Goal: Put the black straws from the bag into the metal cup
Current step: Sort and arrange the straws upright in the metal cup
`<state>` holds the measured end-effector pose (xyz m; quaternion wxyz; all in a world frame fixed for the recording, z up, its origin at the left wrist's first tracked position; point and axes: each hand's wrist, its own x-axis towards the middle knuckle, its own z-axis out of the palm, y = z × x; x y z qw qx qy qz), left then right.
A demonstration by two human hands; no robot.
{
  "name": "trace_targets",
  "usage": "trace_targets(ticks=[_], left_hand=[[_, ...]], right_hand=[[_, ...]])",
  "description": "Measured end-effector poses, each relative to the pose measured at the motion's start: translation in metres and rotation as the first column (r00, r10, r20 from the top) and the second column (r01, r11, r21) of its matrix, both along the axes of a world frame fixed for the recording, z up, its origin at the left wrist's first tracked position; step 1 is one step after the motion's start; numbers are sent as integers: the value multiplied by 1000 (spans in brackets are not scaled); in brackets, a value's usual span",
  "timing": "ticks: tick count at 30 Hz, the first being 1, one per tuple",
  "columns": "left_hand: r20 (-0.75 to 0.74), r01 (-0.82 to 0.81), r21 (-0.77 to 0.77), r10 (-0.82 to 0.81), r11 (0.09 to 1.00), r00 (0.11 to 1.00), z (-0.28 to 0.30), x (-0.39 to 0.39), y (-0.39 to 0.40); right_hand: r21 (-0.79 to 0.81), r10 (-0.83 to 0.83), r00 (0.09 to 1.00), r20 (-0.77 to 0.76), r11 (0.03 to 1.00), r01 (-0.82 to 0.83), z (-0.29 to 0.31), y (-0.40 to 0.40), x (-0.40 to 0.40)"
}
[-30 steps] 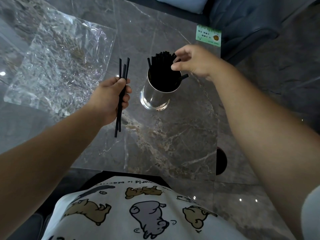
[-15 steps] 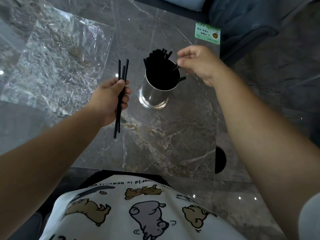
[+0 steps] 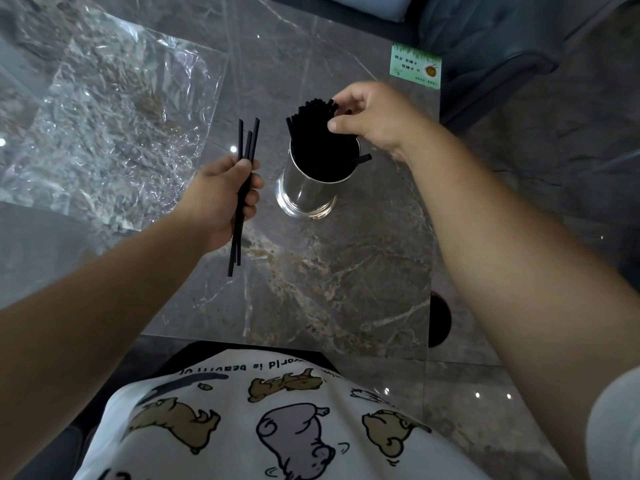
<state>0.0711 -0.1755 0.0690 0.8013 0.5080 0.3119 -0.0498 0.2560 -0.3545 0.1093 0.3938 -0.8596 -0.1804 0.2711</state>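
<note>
Head view: my left hand [image 3: 221, 195] sat at centre-left of the frame, its grip wrapped around three straws [image 3: 244, 188]. Their long axis ran nearly straight up and down the picture, tops fanned a little toward the upper edge, lower ends hanging below my fist over the desk [image 3: 329, 271]. The cup [image 3: 308, 188] stood just to the right of that grip, near but not touching it, upright, mouth open toward me and slightly up-frame. It was already packed with a dark bundle [image 3: 311, 133] leaning toward the top of the frame, and one stray straw poked out over the right rim.

My right hand [image 3: 370, 116] was over the cup at upper centre-right, fingers pinched narrow at the bundle's tops; whether it actually held any, I could not tell. The bag [image 3: 104, 116] lay flat and crumpled at upper left, well apart from both hands, and looked empty to me.

I judged the coming move hinged on this: the held straws had to travel rightward and tip in end-first, and the left hand was the nearer carrier, with little free room left in the mouth.
</note>
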Motion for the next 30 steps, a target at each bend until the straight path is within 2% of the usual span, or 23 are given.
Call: trace_targets(ticks=[5, 16, 30], left_hand=[[7, 5, -5, -5, 1000, 1000, 1, 0, 0], [4, -7, 0, 7, 1000, 1000, 0, -1, 2], [-5, -5, 5, 5, 1000, 1000, 0, 2, 1]], right_hand=[[-9, -42, 998, 48, 999, 42, -2, 3, -1], [56, -104, 994, -32, 993, 106, -3, -13, -4], [42, -155, 987, -31, 987, 156, -1, -21, -11]])
